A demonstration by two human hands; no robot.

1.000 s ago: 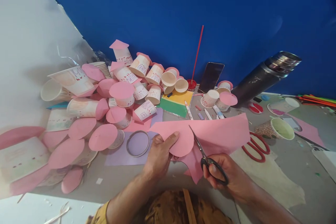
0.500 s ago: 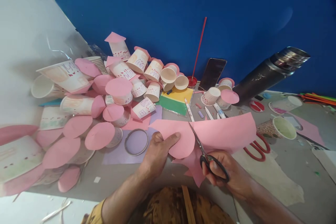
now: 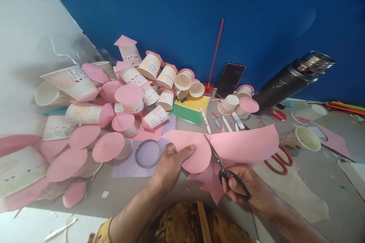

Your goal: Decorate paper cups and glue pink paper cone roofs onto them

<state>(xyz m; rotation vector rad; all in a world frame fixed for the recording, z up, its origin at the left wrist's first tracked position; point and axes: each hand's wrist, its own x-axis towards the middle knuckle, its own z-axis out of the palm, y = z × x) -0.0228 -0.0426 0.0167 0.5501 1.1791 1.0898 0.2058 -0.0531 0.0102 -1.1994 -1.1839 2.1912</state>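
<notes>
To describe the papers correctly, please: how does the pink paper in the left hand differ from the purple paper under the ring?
The pink paper is held by the left hand and bends, while the purple paper lies flat. The pink paper has a rounded edge near the scissors; the purple paper's visible edges look straight, and it carries a ring. Both are partly covered.

This looks like a craft workspace: a grey counter (image 3: 185,121) against a blue wall (image 3: 171,11) is crowded with paper cups (image 3: 130,54) wearing pink paper tops (image 3: 125,40), along with coloured sheets (image 3: 184,112), markers (image 3: 205,120), scissors (image 3: 225,169) and scattered paper scraps (image 3: 104,194).
</notes>
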